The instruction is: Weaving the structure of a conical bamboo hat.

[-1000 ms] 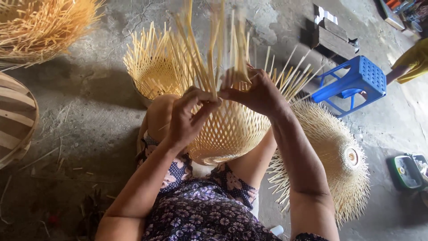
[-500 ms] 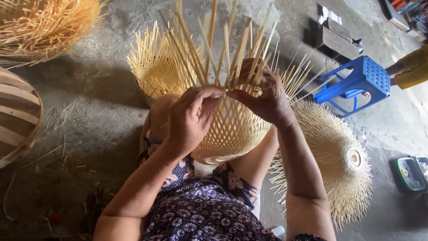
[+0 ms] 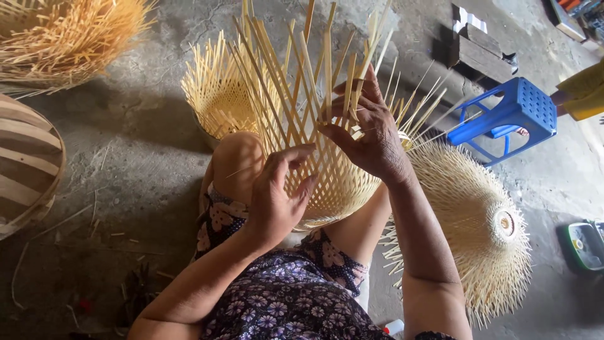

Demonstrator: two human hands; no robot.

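Note:
A half-woven bamboo basket rests between my knees, its loose pale strips fanning upward. My left hand presses against the woven wall at its near side, fingers spread on the lattice. My right hand reaches over the rim and pinches some of the upright strips between thumb and fingers. My lap is covered by dark floral cloth.
Another unfinished basket stands behind my left knee. A woven cone-shaped piece lies on the right. A heap of bamboo strips sits top left, a striped round tray at left, a blue plastic stool at right beside a person's yellow sleeve.
The basket has turned and the upright strips have spread. My right hand has moved up onto the strips; my left hand has slid lower along the woven wall.

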